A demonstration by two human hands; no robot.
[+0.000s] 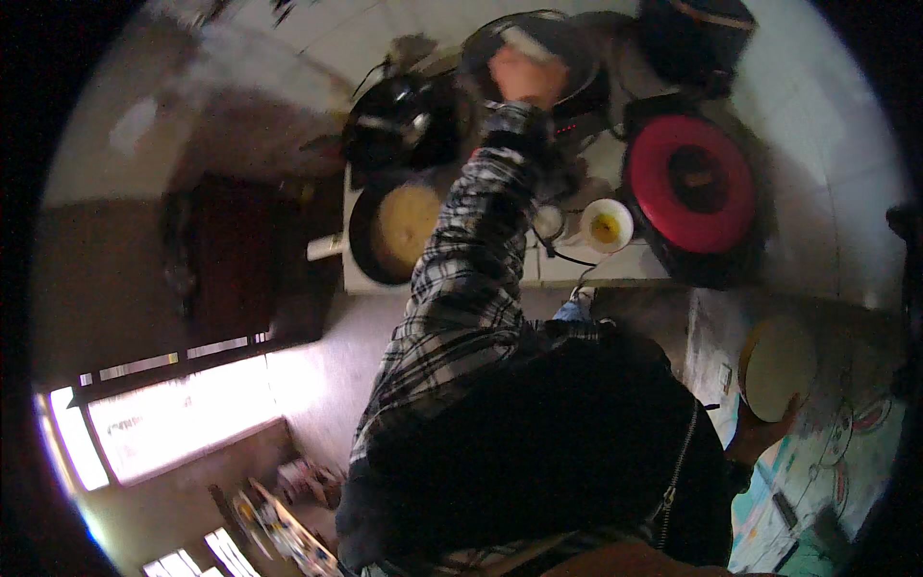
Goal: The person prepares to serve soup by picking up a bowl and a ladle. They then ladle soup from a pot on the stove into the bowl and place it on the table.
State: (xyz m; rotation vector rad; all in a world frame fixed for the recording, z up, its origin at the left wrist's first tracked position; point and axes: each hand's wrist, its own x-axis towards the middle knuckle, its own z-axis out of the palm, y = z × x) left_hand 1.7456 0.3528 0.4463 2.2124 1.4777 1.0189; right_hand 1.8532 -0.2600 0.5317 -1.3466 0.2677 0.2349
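My left hand (530,76), in a plaid sleeve, reaches over a dark round pan (588,61) at the back of the counter. A pale elongated object (526,43) lies at its fingers; blur hides whether the hand grips it. Low at the right, my right hand (761,433) holds a round pale plate or board (775,371) by its edge, away from the counter. Left of my forearm is a dark frying pan with a pale handle (326,247), holding a yellowish round layer of food (407,223). A white bowl (625,225) with yellow liquid stands right of the forearm.
A red ring-shaped lid or appliance (649,187) stands at the counter's right, with a dark pot (696,47) behind it. A glossy black pan or lid (400,133) lies at the left. A black cable (573,258) crosses near the white counter's front edge (613,278).
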